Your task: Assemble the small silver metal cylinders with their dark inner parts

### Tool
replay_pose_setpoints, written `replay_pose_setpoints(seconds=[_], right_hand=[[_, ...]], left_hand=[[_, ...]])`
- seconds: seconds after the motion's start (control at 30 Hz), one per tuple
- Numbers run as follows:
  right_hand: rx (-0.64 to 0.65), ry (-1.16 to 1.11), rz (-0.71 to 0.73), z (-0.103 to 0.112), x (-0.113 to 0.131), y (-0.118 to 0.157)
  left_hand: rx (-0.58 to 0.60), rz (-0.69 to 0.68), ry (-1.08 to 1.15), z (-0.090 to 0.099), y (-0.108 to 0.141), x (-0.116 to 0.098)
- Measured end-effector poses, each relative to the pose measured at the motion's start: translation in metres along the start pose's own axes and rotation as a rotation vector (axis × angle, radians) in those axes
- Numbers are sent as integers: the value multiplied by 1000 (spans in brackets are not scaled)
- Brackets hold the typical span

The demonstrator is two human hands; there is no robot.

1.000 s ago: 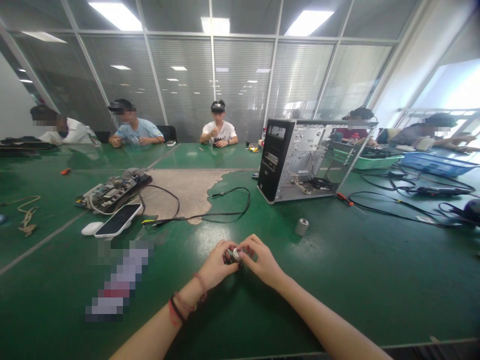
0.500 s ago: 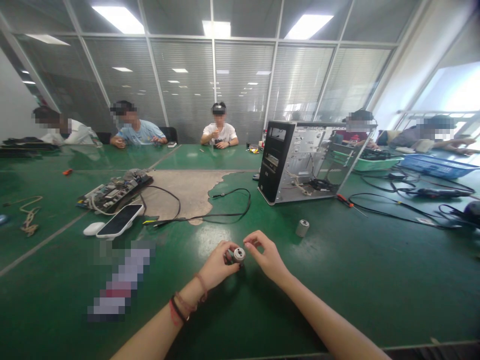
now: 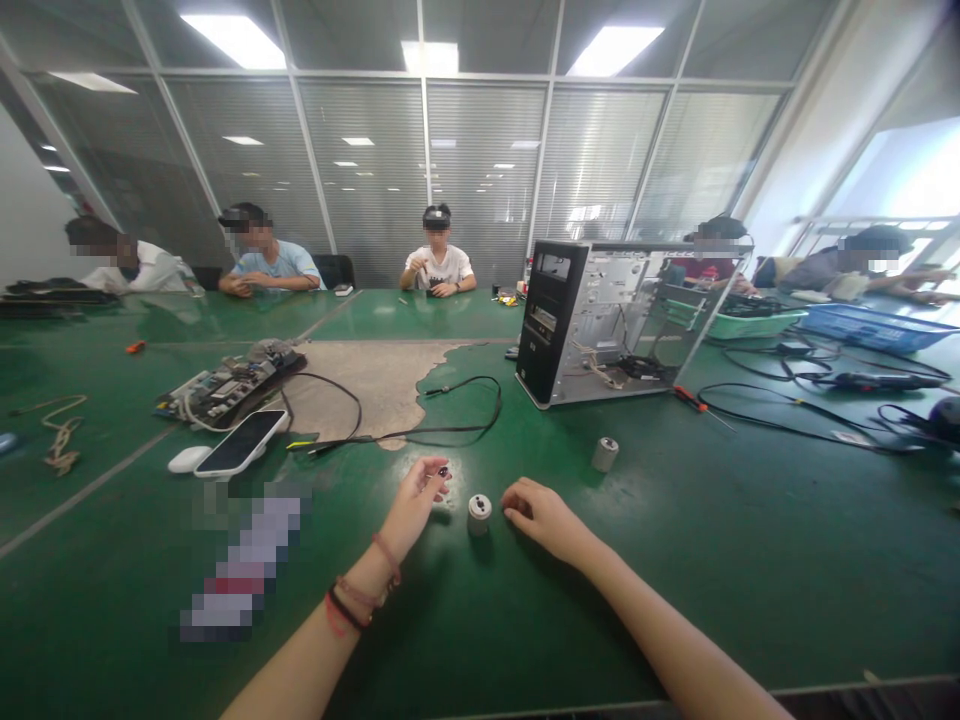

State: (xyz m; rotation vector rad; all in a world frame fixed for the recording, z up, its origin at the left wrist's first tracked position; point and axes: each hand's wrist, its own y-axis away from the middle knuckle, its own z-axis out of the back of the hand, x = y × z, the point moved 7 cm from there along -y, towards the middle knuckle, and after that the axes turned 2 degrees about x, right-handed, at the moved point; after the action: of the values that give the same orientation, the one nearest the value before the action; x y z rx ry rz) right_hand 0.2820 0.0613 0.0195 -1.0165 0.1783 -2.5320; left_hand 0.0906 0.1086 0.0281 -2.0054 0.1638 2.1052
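Note:
A small metal cylinder (image 3: pixel 478 518) with a pale top and dark holes stands upright on the green table between my two hands. My left hand (image 3: pixel 417 502) is just left of it, raised and apart from it. Between its thumb and fingers shows a small dark piece (image 3: pixel 443 471), too small to name. Close on the right of the cylinder, my right hand (image 3: pixel 541 516) rests low with fingers curled in toward the thumb; what they hold, if anything, is hidden. A second, similar metal cylinder (image 3: pixel 605 455) stands farther back to the right.
An opened computer case (image 3: pixel 592 325) stands behind the cylinders, with a screwdriver (image 3: pixel 690 400) beside it. At left lie a phone (image 3: pixel 244 442), a circuit board (image 3: pixel 229 385) and a black cable (image 3: pixel 450 430). Green (image 3: pixel 757 327) and blue baskets (image 3: pixel 877 328) sit far right. Several people sit across.
My left hand has let go of the cylinder and moved up and left, leaving it standing on the table. My right hand has shifted slightly right and down, its fingers curling more.

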Motion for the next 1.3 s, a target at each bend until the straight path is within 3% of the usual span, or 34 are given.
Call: replay_pose_setpoints(seconds=[0.2, 0.33, 0.47, 0.63, 1.0, 1.17, 1.3], right_hand=[[-95, -74, -18, 13, 2, -1], [-167, -95, 49, 19, 20, -1], [-92, -69, 113, 3, 40, 0], [-25, -56, 113, -18, 47, -2], [-83, -170, 83, -19, 42, -8], [-136, -238, 64, -9, 45, -5], [-259, -315, 38, 11, 37, -3]], left_hand=[[-14, -4, 10, 0, 1, 0], [-24, -17, -12, 2, 1, -1], [-23, -27, -39, 2, 3, -4], [-24, -32, -57, 1, 5, -11], [-11, -37, -109, 0, 6, -11], [1, -21, -129, -1, 4, -5], [15, -59, -175, -3, 3, -4]])
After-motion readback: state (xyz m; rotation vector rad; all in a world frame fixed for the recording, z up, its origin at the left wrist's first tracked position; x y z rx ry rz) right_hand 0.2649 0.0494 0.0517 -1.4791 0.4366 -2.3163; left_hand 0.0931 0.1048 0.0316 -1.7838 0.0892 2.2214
